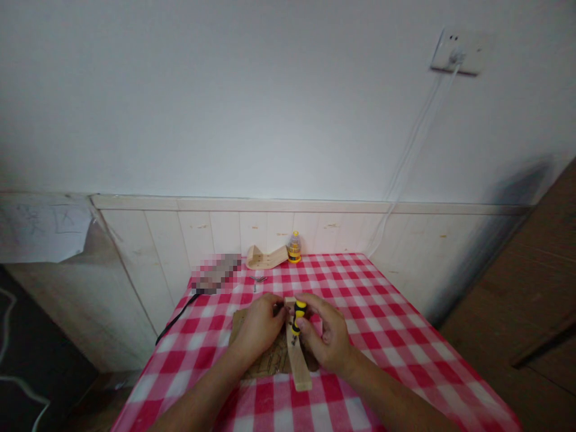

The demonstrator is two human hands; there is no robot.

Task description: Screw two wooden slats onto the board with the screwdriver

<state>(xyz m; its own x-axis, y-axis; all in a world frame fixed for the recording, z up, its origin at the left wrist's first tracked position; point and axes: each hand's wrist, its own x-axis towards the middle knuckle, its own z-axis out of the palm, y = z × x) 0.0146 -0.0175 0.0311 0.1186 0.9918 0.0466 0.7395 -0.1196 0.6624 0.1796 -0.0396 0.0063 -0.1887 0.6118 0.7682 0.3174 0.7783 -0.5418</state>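
Note:
A pale wooden piece [297,364] lies lengthwise before me over a brown mat [270,365], its near end slightly bent aside. My right hand [330,333] is closed around a short yellow and black screwdriver [299,309], held over the wood. Below its lower end, small dark metal bits, perhaps screws [294,341], show on the wood. On the other side, my left hand [263,321] has its fingers closed at the wood's far part. Its fingertips are partly hidden, so whether they grip the wood or something small is unclear.
Farther back on the red and white checked tablecloth [351,282] lie loose screws [258,279]. Another curved wooden piece [267,259] and a yellow-capped clear container [294,247] stand by the wall. A blurred-out object [218,273] with a black strap [177,315] is at left.

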